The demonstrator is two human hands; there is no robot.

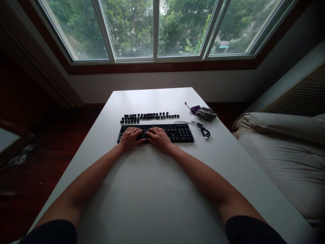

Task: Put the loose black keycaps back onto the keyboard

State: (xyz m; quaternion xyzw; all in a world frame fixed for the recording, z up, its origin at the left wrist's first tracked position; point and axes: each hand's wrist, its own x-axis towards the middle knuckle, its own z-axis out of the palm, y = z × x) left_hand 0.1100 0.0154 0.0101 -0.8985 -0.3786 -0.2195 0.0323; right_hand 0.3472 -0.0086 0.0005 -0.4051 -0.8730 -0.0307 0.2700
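The left hand (130, 138) and right hand (159, 138) rest on the black keyboard (179, 133), toward 12 o'clock on the white desk (152, 193). Each grip is relaxed, fingers over the keys, grasping nothing. From the keyboard, black keycaps (149, 116) lie in rows at 12, the USB cable (204, 131) at 3, the crumpled grey cloth (207, 114) at 2.

Dark sleeves (52, 232) leave forearms (95, 169) and hands (130, 138) bare.
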